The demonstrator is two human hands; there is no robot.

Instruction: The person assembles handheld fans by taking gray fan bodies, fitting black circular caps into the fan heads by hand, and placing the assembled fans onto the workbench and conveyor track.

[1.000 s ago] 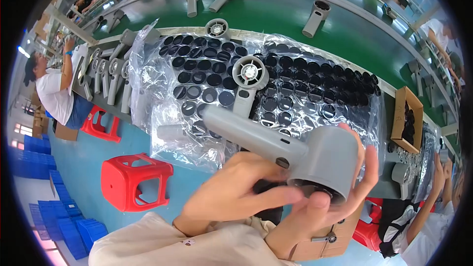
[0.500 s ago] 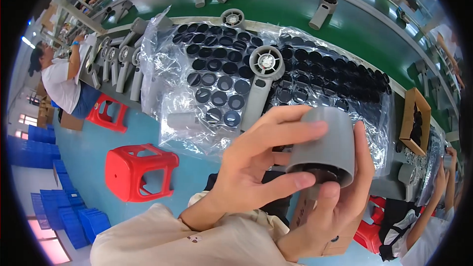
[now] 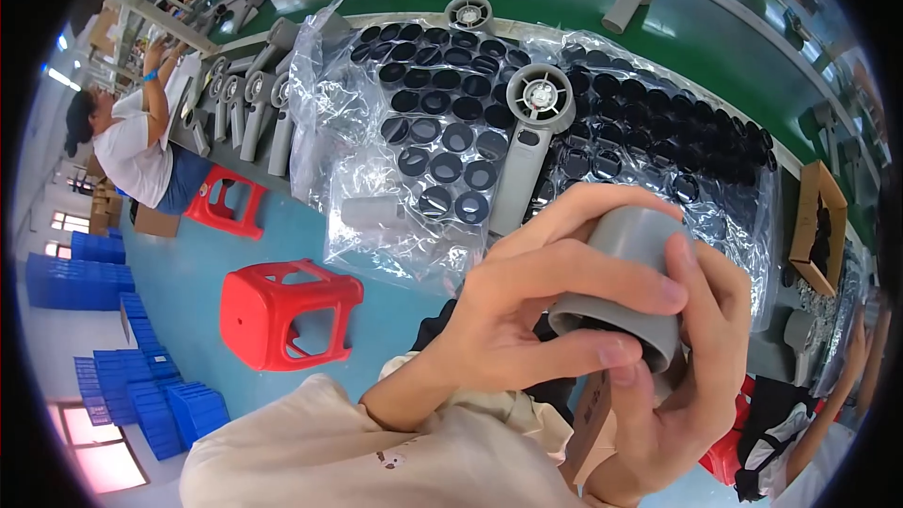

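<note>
Both hands grip a short grey plastic cylinder [image 3: 628, 233], held tilted above the near side of the table. Its open lower end faces me and looks dark inside; what sits in there is mostly hidden. My left hand [image 3: 527, 292] wraps its fingers over the front, with the thumb at the lower rim. My right hand [image 3: 710, 343] closes around the right side, index finger on the wall and thumb by the rim. Just beyond lies a grey handheld fan [image 3: 517, 179] with its round spoked head toward the far side, on rows of black round caps [image 3: 447, 166].
Clear plastic bags [image 3: 395, 249] lie under and around the caps. More grey fan bodies [image 3: 254, 113] lie at the left, others on the green conveyor [image 3: 546, 0]. A cardboard box [image 3: 816, 226] stands right. Red stools [image 3: 282, 315] are on the floor; co-workers sit at both sides.
The cylinder has tilted, and its dark inside shows less. My left fingers reach farther across it, and my right index finger has come onto its front. The view has shifted slightly.
</note>
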